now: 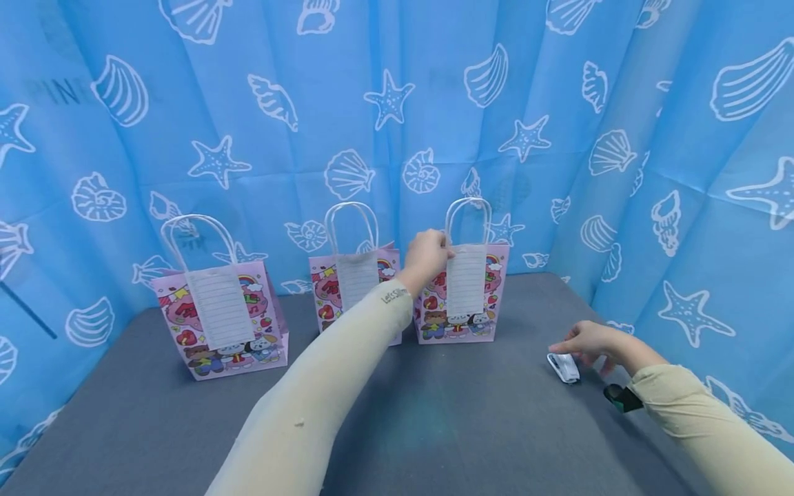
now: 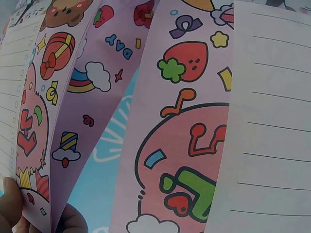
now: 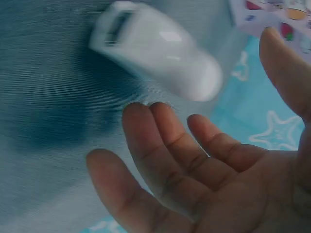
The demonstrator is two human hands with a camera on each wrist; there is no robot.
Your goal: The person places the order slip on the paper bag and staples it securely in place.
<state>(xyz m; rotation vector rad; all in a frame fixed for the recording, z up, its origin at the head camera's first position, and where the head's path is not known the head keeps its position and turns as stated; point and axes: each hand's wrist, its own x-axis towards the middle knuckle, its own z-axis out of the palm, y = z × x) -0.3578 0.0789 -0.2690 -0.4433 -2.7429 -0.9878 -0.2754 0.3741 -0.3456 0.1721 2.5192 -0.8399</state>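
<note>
Three pink gift bags with white handles stand in a row, each with a lined white paper on its front. My left hand [image 1: 428,255] pinches the top edge of the right bag [image 1: 496,293], beside its lined paper [image 1: 465,282]. In the left wrist view, the thumb [image 2: 9,206] lies on the printed front and fingertips show behind the panel. My right hand [image 1: 598,343] is beside a white stapler [image 1: 564,368] on the table. The right wrist view shows that hand's fingers [image 3: 170,170] spread and apart from the blurred stapler [image 3: 160,48].
The middle bag [image 1: 325,289] is partly hidden by my left arm, and the left bag [image 1: 176,310] stands at an angle. A blue curtain [image 1: 397,138] printed with shells and starfish hangs behind and beside the grey table [image 1: 496,427].
</note>
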